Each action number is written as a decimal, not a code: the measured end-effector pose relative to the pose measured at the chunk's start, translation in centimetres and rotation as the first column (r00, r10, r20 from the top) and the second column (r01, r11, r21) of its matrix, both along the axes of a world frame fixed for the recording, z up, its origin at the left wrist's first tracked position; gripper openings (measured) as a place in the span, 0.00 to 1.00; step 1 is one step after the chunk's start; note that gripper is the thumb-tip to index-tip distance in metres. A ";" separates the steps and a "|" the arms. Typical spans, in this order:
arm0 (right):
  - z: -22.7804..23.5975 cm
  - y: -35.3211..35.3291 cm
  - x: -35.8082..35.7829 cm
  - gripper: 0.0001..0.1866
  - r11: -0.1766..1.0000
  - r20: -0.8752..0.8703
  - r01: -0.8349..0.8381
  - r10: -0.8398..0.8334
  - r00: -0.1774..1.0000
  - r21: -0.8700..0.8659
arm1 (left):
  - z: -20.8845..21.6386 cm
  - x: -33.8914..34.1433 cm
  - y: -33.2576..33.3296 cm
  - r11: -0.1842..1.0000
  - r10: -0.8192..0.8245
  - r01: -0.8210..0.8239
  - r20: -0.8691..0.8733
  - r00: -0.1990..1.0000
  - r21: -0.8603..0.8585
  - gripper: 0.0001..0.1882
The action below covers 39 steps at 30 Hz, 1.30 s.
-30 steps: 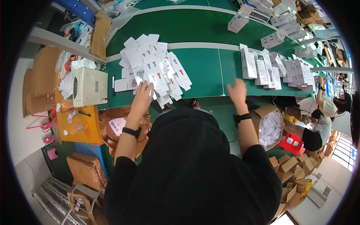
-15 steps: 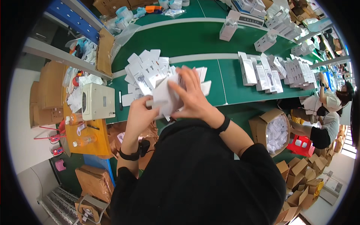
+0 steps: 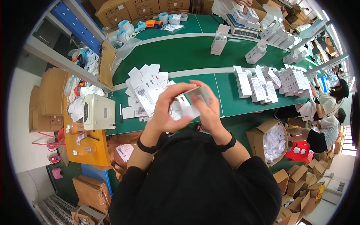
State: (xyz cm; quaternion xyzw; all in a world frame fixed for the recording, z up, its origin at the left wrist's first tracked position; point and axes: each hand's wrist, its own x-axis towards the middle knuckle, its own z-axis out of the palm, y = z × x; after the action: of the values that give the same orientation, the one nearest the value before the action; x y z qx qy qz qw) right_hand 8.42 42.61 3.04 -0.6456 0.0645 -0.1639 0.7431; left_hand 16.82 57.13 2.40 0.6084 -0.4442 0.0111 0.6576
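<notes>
In front of my chest, above the near edge of the green bench, both hands grip a small white carton (image 3: 186, 110) with printed pictures on it. My left hand (image 3: 165, 108) curves around its left side, thumb below. From the right, my right hand (image 3: 208, 112) holds it with the thumb pressed over the upper part. The carton's far side and bottom are hidden by my fingers. Just beyond my left hand lies a fanned heap of flat white cartons (image 3: 144, 88). Several formed white cartons (image 3: 258, 87) stand in a row on the bench to the right.
A beige machine (image 3: 99, 112) and a black marker (image 3: 121, 113) are left of the flat cartons. Two formed cartons stand on the green belt (image 3: 176, 50). At lower right sits a cardboard box (image 3: 258, 140) of white packets. Co-workers (image 3: 324, 120) sit far right.
My hands have turned the carton and shifted it slightly right. The left hand has risen from its lower corner to wrap its side. The cartons on the belt have moved left.
</notes>
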 end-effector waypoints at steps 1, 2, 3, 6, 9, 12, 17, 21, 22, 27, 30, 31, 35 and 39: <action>0.3 -0.4 -0.2 0.26 1.000 -0.002 0.016 -0.016 1.000 -0.009 | 0.2 -0.9 -1.4 0.980 -0.071 0.013 -0.286 0.956 -0.198 0.26; 0.1 -0.7 -0.1 0.24 0.992 0.049 0.083 -0.079 0.996 -0.091 | 0.1 -1.4 -2.2 0.928 -0.174 -0.043 -0.532 0.829 -0.370 0.24; -0.2 -1.0 0.1 0.23 0.974 0.105 0.152 -0.135 0.985 -0.169 | -0.7 -1.4 -2.6 0.929 -0.174 -0.042 -0.534 0.828 -0.369 0.24; -0.2 -0.7 -0.1 0.22 0.943 0.134 0.222 -0.193 0.972 -0.248 | -3.2 -1.2 -3.4 0.993 -0.116 0.058 -0.836 0.536 -0.101 0.21; -1.3 -0.9 -0.2 0.21 0.937 0.078 0.229 -0.216 0.973 -0.265 | -3.6 -1.7 -3.3 0.988 -0.156 0.104 -0.698 0.699 -0.117 0.20; -2.8 -1.2 -0.5 0.21 0.932 0.109 0.243 -0.221 0.969 -0.270 | -4.5 -1.2 -2.8 0.984 -0.173 0.163 -0.559 0.811 -0.068 0.20; -2.5 -1.9 -0.2 0.21 0.967 0.012 0.176 -0.177 0.984 -0.186 | -3.8 -1.7 -2.1 0.967 -0.182 0.252 -0.622 0.762 0.026 0.19; -2.7 -1.2 0.3 0.22 0.830 0.083 0.230 -0.219 0.972 -0.507 | -4.2 -1.7 -1.9 0.970 -0.121 0.235 -0.703 0.700 0.067 0.19; -2.8 -1.2 0.5 0.23 0.845 0.046 0.205 -0.209 0.977 -0.494 | -4.2 -1.7 -1.9 0.970 -0.094 0.223 -0.697 0.711 0.097 0.19; -4.2 -1.7 0.1 0.24 0.977 -0.024 0.182 -0.186 0.982 -0.111 | -3.8 -2.0 -2.1 0.979 -0.145 0.204 -0.679 0.720 0.008 0.29; -4.1 -2.0 -0.5 0.24 0.982 -0.059 0.147 -0.141 0.988 0.115 | -3.3 -2.3 -0.8 0.948 0.014 0.037 -0.157 0.988 0.317 0.45; -3.9 -2.1 -0.7 0.25 0.982 -0.089 0.111 -0.098 0.991 0.153 | -3.4 -2.3 -0.5 0.947 0.012 0.041 -0.162 0.987 0.320 0.45; -3.8 -2.4 -0.9 0.26 0.994 -0.173 0.076 -0.062 0.983 0.073 | -4.3 -1.7 -0.4 0.920 -0.006 0.130 -0.319 0.948 0.369 0.57; -2.8 -2.3 -1.2 0.26 0.998 -0.220 0.051 -0.056 0.974 -0.033 | -4.4 -2.1 -0.8 0.943 0.016 0.115 -0.387 0.922 0.312 0.53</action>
State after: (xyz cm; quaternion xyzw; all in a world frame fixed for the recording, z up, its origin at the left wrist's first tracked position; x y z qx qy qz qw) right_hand 7.25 40.29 0.23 -0.6677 0.1617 -0.1121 0.7180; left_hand 14.77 56.28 -2.00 0.6882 -0.3175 -0.1995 0.6211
